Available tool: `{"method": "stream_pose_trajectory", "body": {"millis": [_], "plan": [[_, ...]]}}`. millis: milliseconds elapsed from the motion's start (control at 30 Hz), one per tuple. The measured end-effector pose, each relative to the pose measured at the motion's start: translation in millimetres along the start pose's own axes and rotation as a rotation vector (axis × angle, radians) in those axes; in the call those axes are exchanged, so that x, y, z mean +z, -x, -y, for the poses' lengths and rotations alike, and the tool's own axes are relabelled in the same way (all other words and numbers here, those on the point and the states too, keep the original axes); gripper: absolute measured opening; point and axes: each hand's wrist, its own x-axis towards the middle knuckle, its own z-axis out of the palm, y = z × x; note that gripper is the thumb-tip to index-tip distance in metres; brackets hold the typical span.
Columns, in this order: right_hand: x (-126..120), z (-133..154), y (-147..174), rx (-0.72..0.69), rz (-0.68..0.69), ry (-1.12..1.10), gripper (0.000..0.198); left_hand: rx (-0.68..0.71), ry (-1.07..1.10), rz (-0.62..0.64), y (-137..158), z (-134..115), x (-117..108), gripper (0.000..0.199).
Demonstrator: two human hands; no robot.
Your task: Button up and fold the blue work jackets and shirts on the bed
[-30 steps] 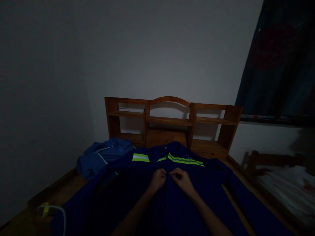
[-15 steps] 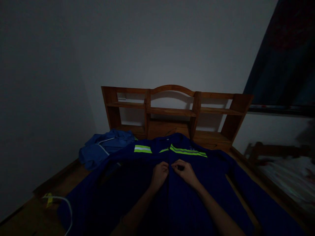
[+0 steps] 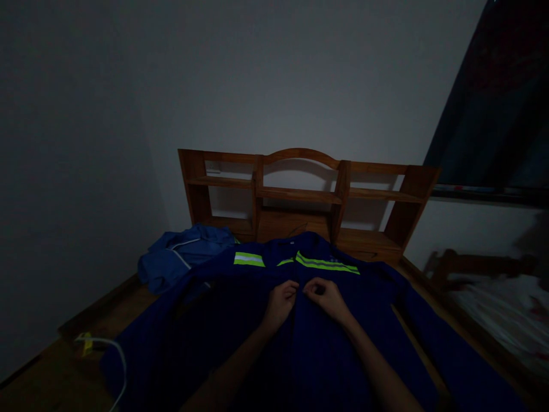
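A dark blue work jacket (image 3: 343, 343) with yellow-green reflective stripes lies spread out, its collar at the far end and its sleeves out to the sides. At its front opening, just below the chest stripes, my left hand (image 3: 281, 301) is closed with bent fingers on the jacket's front edge. Close beside it on the right, my right hand (image 3: 327, 298) has thumb and forefinger pinched over the other front panel. Whatever lies between those fingertips is too dark and small to make out.
Behind the jacket stands a wooden headboard with shelves (image 3: 300, 196) against the wall. A crumpled lighter blue garment (image 3: 171, 260) lies at the left. A white cord (image 3: 122, 355) with a yellow tag (image 3: 87, 344) is at lower left. White bedding (image 3: 506, 315) lies at the right.
My right hand has shifted slightly to the right, widening the small gap between my hands. My left fingers have moved a little, over the jacket's front edge. The jacket lies as before.
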Motion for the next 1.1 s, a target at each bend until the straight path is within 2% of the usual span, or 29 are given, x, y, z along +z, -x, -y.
{"method": "stream_pose_trajectory", "body": {"millis": [167, 367, 567, 633, 700, 800, 1100], "plan": [[-7, -14, -3, 0.107, 0.087, -0.053, 0.027, -0.075, 0.055, 0.031, 0, 2, 6, 0.024], [-6, -15, -4, 0.141, 0.130, -0.131, 0.030, -0.058, 0.041, -0.007, 1, 4, 6, 0.018], [-2, -14, -3, 0.108, 0.143, -0.179, 0.028, -0.057, -0.107, -0.071, 0, -1, 2, 0.016], [0, -14, -2, 0.100, 0.138, -0.141, 0.028, -0.065, -0.139, -0.095, -1, -2, 1, 0.023], [0, -14, -2, 0.087, 0.132, -0.097, 0.028, -0.074, -0.121, -0.100, -1, -2, 1, 0.034], [1, -11, -1, 0.063, 0.130, -0.066, 0.028, -0.080, -0.058, -0.082, -1, 2, 1, 0.037], [3, -7, -2, 0.025, 0.099, -0.090, 0.028, -0.125, 0.083, -0.142, -4, 7, -1, 0.028]]}}
